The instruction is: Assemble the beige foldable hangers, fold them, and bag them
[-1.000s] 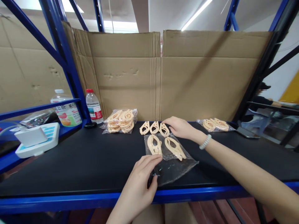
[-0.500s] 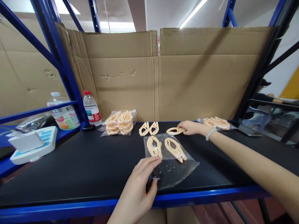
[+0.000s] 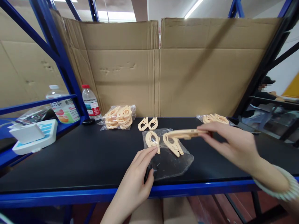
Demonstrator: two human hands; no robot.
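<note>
My right hand holds a flat peach plastic hanger piece level above the black shelf, its tip over a clear plastic bag. Two like pieces lie inside that bag. My left hand pinches the bag's near left edge between thumb and fingers. Two loose peach pieces lie behind the bag.
A filled bag of peach pieces sits at the back left, another bag at the back right. Two bottles stand left, beside a white device. Cardboard sheets wall the back. A person sits far right.
My right hand took one of three loose pieces from the back row, lifted it and drew it toward me over the bag. My left hand stayed on the bag's edge.
</note>
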